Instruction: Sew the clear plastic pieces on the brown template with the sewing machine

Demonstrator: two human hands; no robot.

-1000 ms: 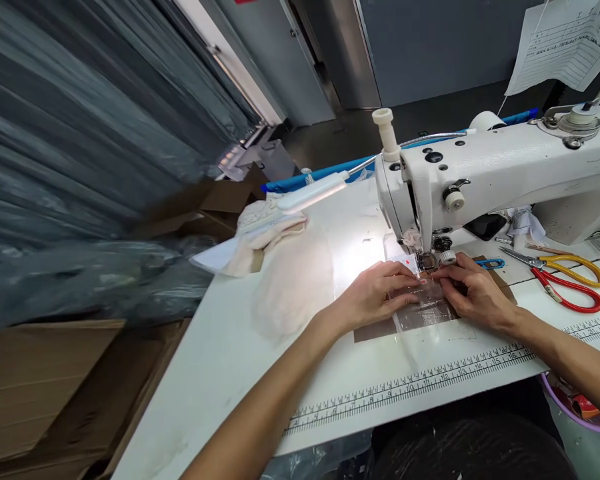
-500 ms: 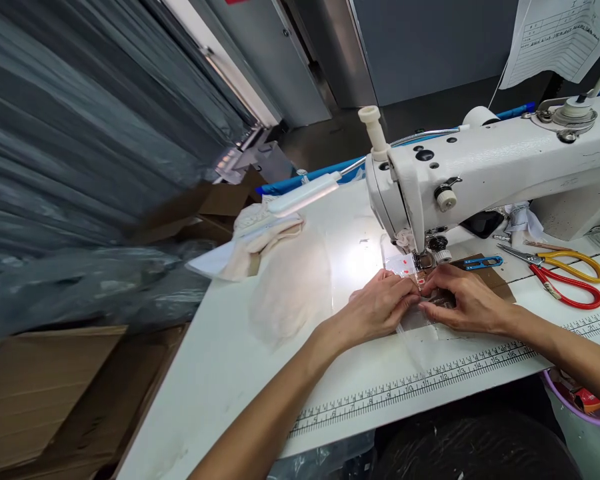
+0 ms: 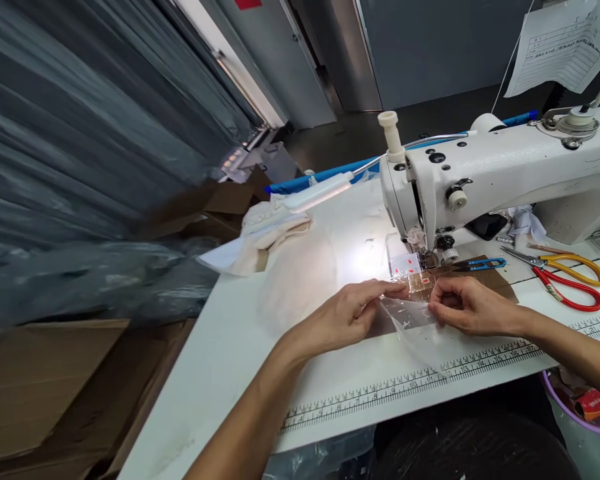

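A thin see-through piece of fabric point(image 3: 414, 328) lies in front of the sewing machine point(image 3: 500, 160), its near part draped over the table's printed ruler. My left hand point(image 3: 347, 313) rests on the left side of this piece, fingers stretched out toward the needle area and thumb apart below them. At the fabric's right side, my right hand point(image 3: 463, 307) pinches the edge between thumb and forefinger. Both hands are just in front of the presser foot point(image 3: 429, 259). Brown tape and a white patch with red marks point(image 3: 405, 265) cover the machine bed beside the foot.
Blue thread snips point(image 3: 480, 264) and scissors with red and yellow handles point(image 3: 563, 277) lie right of the needle. A sheer pale round piece point(image 3: 297, 280) and folded cloth point(image 3: 280, 233) are on the left of the table point(image 3: 220, 380). A lamp point(image 3: 320, 192) reaches over the bed.
My hands were close together at the presser foot. They have drawn apart, the left one leftward with fingers straightened, and more of the sheer fabric shows between them.
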